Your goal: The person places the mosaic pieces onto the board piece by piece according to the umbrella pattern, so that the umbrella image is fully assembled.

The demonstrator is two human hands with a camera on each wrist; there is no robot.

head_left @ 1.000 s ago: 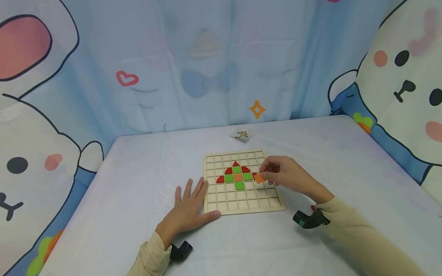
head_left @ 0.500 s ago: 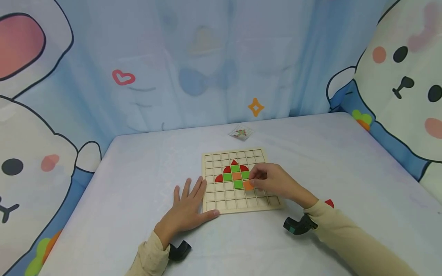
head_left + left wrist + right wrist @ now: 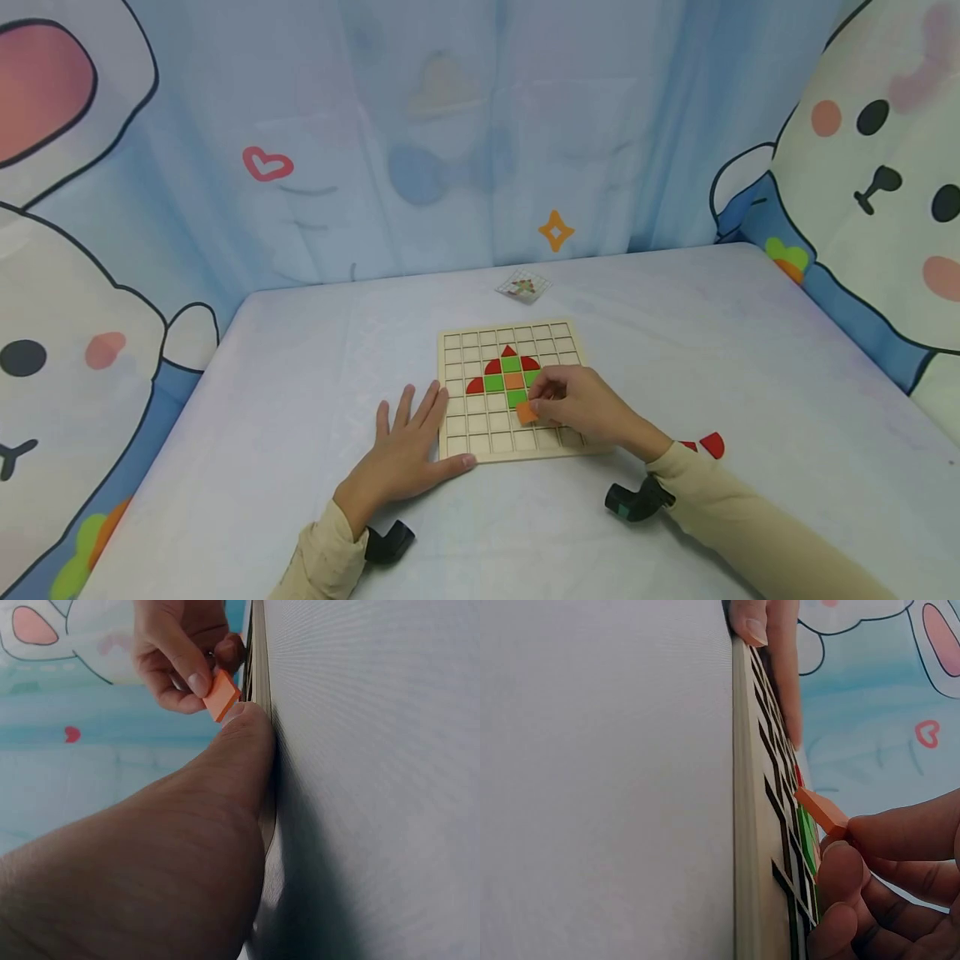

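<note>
A wooden grid board (image 3: 468,442) lies on the table with red, green and orange tiles set in its squares. My right hand (image 3: 581,407) pinches an orange square tile (image 3: 527,412) between thumb and fingers, just below the lowest green tile (image 3: 517,398). In the right wrist view the orange tile (image 3: 822,812) is tilted, one corner close over the grid. My left hand (image 3: 405,450) lies with fingers spread at the board's left edge, its thumb along the front left corner. The right hand hides some squares at the board's right side.
Two red pieces (image 3: 712,445) lie on the white cloth beside the right sleeve, one partly hidden by it. Behind the board is a small clear packet (image 3: 523,286) with a coloured pattern. A printed curtain (image 3: 450,167) hangs behind the table.
My right hand has moved left and toward me with the orange tile, from the board's right side to below the lowest green tile. The left hand stays in place.
</note>
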